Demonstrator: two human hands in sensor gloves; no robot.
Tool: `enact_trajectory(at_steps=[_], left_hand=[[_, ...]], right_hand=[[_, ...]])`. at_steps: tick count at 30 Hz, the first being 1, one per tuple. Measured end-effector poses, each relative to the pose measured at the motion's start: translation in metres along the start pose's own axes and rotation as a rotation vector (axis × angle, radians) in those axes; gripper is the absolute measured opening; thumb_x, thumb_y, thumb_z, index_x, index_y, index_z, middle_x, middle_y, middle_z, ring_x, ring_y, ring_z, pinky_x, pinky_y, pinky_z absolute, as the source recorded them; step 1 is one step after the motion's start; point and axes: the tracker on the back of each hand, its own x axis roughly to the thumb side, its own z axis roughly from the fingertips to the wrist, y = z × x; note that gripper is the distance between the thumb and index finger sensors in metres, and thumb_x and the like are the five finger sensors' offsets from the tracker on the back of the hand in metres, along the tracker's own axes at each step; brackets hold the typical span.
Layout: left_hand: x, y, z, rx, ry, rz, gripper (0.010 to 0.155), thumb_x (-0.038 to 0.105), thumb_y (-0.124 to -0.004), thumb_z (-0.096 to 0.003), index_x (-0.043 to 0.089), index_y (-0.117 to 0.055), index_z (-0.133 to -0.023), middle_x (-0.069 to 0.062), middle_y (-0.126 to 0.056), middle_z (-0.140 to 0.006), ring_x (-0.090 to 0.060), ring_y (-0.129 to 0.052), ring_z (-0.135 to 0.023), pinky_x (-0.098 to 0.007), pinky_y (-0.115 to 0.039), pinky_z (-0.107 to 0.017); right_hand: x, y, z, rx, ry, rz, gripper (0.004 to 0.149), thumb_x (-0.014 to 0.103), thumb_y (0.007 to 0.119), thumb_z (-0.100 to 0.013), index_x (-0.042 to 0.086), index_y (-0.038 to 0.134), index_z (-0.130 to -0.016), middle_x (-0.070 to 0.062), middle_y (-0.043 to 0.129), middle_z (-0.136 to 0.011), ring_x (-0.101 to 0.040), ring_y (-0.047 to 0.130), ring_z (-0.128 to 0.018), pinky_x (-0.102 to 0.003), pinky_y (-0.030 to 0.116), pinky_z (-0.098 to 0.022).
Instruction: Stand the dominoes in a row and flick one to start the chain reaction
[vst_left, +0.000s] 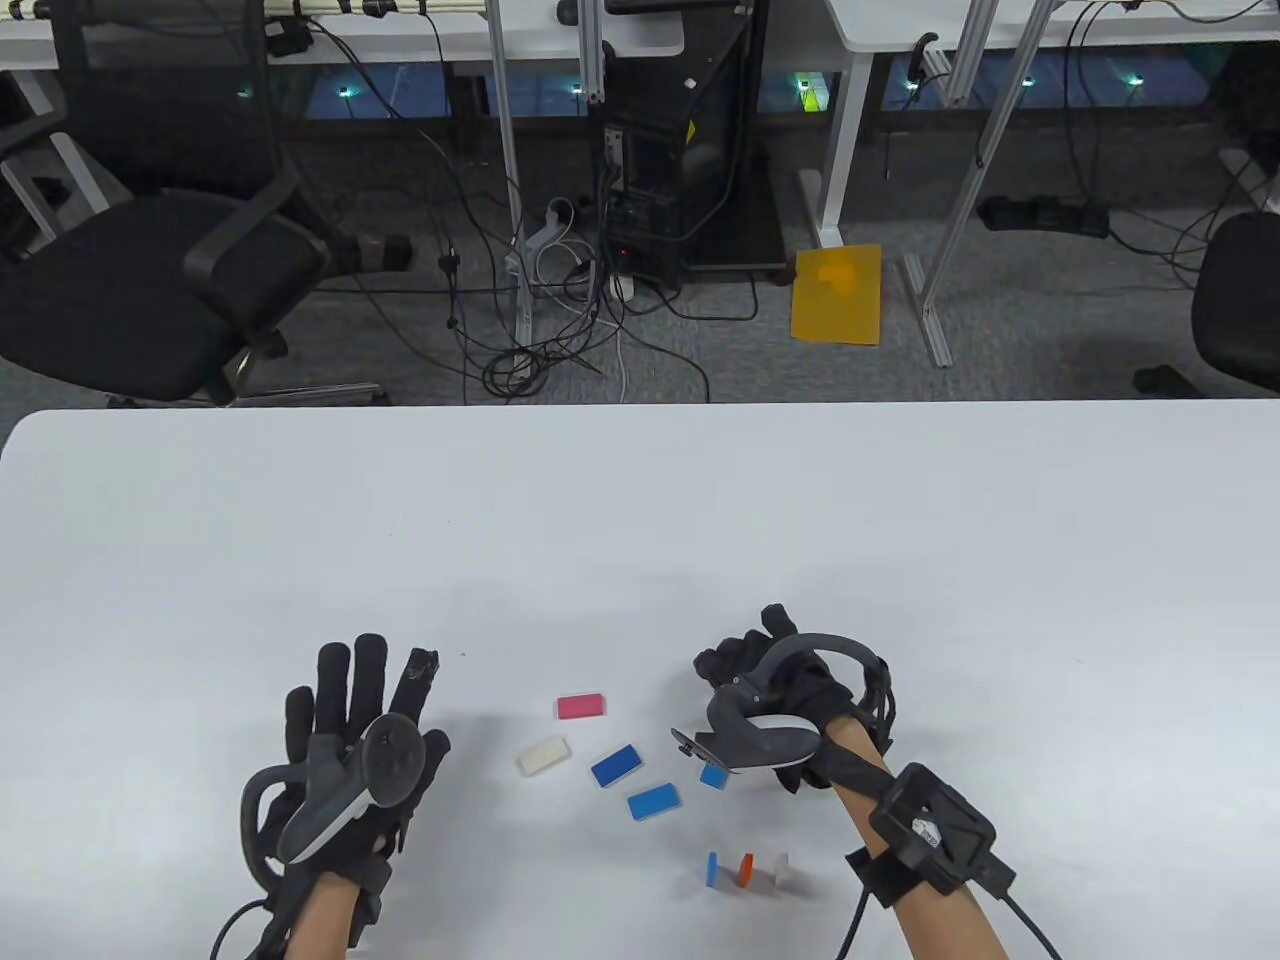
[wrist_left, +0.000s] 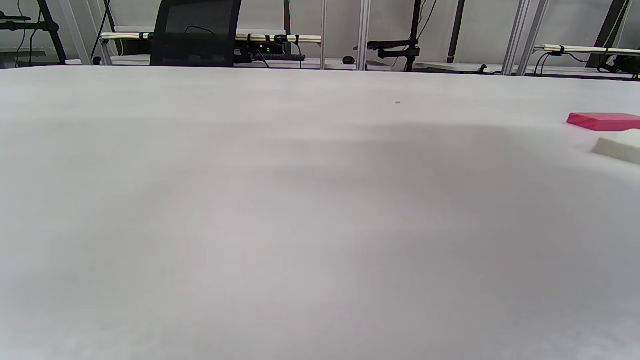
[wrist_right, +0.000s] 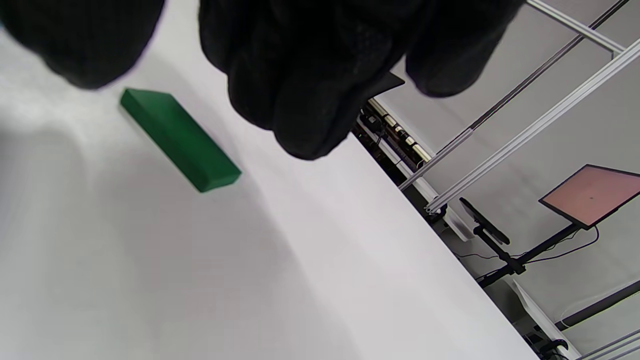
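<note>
Three dominoes stand on edge in a short row near the table's front edge: a blue one, an orange one and a white one, close together but apart. Behind them lie flat a pink domino, a cream domino, and two blue dominoes; another blue piece shows just under the right hand's tracker. In the right wrist view a green domino lies flat on the table below the fingers.

The right hand hovers over that spot, fingers curled downward, holding nothing that can be seen. The left hand lies to the left of the dominoes, well apart from them, palm down, fingers straight and spread.
</note>
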Motion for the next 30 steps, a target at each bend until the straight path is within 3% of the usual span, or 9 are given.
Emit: enact_trajectory(at_steps=[7, 9, 19, 23, 30], left_hand=[[0.0, -0.001, -0.001, -0.004, -0.012, 0.011, 0.072, 0.07, -0.03, -0.0438, 0.054, 0.004, -0.105, 0.009, 0.016, -0.116, -0.027, 0.014, -0.11, -0.057, -0.005, -0.077], [0.001, -0.001, -0.001, -0.005, -0.013, 0.008, 0.072, 0.07, -0.03, -0.0438, 0.054, 0.004, -0.105, 0.009, 0.016, -0.116, -0.028, 0.014, -0.11, -0.057, -0.005, -0.077], [0.004, -0.002, -0.001, -0.009, -0.035, 0.007, 0.072, 0.07, -0.03, -0.0438, 0.054, 0.004, -0.105, 0.009, 0.014, -0.117, -0.028, 0.01, -0.111, -0.057, -0.005, -0.077], [0.004, -0.001, -0.001, -0.004, -0.04, 0.014, 0.072, 0.07, -0.03, -0.0437, 0.054, 0.004, -0.105, 0.009, 0.014, -0.117, -0.028, 0.01, -0.111, -0.057, -0.005, -0.077], [0.006, -0.002, 0.0, 0.0, -0.048, 0.016, 0.072, 0.07, -0.03, -0.0438, 0.054, 0.004, -0.105, 0.009, 0.014, -0.117, -0.028, 0.01, -0.111, -0.057, -0.005, -0.077]], right_hand=[[0.001, 0.007, -0.007, 0.056, -0.004, -0.027, 0.068, 0.048, 0.077, -0.025, 0.032, 0.064, -0.089, 0.014, 0.085, -0.087, -0.005, 0.099, -0.072, -0.051, 0.069, -0.063], [0.003, 0.009, -0.008, 0.069, 0.0, -0.024, 0.06, 0.048, 0.077, -0.025, 0.035, 0.068, -0.083, 0.018, 0.089, -0.079, -0.003, 0.102, -0.066, -0.051, 0.07, -0.062], [0.005, 0.011, -0.001, 0.105, -0.007, 0.059, 0.069, 0.052, 0.072, -0.022, 0.028, 0.067, -0.086, 0.017, 0.091, -0.072, -0.002, 0.103, -0.055, -0.052, 0.069, -0.062], [-0.005, 0.01, 0.01, 0.108, 0.033, -0.027, 0.067, 0.051, 0.071, -0.024, 0.033, 0.064, -0.088, 0.012, 0.093, -0.073, -0.002, 0.103, -0.049, -0.048, 0.076, -0.058], [-0.032, -0.001, 0.052, 0.03, 0.139, -0.215, 0.058, 0.048, 0.072, -0.026, 0.035, 0.067, -0.082, 0.005, 0.091, -0.075, -0.008, 0.103, -0.049, -0.049, 0.081, -0.053]])
